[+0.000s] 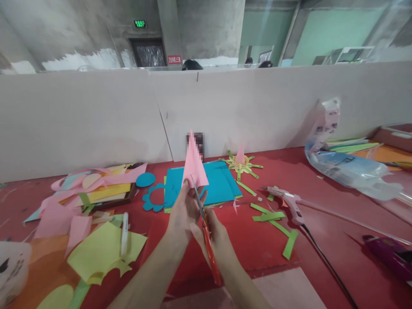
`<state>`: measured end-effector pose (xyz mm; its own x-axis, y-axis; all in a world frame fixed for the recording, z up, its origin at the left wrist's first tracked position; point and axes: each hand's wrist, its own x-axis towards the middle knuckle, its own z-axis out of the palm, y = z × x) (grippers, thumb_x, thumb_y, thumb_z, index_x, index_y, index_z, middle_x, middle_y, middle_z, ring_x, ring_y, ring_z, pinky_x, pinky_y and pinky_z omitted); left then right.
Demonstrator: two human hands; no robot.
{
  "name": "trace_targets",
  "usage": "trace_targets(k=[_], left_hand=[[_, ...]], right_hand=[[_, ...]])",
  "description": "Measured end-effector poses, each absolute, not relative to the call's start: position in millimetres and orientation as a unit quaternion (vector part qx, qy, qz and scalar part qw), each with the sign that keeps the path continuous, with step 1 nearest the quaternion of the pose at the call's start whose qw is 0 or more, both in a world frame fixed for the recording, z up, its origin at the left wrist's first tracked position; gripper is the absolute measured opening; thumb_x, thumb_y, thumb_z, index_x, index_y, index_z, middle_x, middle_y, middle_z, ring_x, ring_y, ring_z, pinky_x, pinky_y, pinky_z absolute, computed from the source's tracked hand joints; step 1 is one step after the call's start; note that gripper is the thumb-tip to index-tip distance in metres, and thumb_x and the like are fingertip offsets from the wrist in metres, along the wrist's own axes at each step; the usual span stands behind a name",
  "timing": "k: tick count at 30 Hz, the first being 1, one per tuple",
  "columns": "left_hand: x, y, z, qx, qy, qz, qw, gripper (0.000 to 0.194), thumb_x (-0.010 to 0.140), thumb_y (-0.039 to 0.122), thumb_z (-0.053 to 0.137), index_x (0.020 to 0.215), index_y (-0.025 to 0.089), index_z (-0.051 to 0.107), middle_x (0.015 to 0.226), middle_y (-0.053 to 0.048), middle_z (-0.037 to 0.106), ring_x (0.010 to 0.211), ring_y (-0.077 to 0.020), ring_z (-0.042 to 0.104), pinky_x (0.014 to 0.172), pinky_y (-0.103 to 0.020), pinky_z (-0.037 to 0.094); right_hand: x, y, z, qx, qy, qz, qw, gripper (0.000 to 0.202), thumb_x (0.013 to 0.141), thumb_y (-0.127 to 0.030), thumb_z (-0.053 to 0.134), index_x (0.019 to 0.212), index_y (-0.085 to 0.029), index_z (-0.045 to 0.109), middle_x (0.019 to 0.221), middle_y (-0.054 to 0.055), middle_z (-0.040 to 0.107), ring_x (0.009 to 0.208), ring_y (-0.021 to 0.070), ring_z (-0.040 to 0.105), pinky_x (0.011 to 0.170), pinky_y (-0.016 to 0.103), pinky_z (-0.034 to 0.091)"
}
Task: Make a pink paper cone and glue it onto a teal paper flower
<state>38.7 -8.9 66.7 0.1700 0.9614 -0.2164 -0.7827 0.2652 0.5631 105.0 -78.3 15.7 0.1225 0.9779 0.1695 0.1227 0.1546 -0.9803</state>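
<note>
The likeliest trouble is a stray cut: the scissors (210,251) point away from the body, their tips at the near edge of the folded pink paper (195,165), close to the supporting fingers, so a slip of the blades could nick skin or slice too far up. A loose grip could also let the tall folds spring open or skew the cut. The paper stands point-up above the left part of the blue sheets (222,184) on the worktop (280,169). The left hand (184,210) reaches in from the near left, its thumb and fingers pinching the paper's near left edge; some of those fingers are hidden behind it. The right hand (217,227) comes from the near right, fingers wrapped around the red handles, wrist close beside the left one. The blades look nearly together, though whether they have bitten into the paper I cannot tell. Both forearms slope inward, meeting in the middle.
</note>
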Motion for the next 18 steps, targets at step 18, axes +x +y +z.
trace_targets(k=[18], left_hand=[[36.8, -4.4, 62.3, 0.219, 0.257, 0.596, 0.728, 0.021, 0.082, 0.033, 0.053, 0.094, 0.018, 0.062, 0.087, -0.004, 0.067, 0.088, -0.0139, 0.062, 0.087, -0.026, 0.044]], right_hand=[[101.0, -81.5, 32.5, -0.49, -0.462, 0.449, 0.588, 0.05, 0.075, -0.053, 0.053, 0.112, -0.019, 0.054, 0.065, -0.001, 0.053, 0.057, 0.0114, 0.046, 0.058, 0.022, 0.042]])
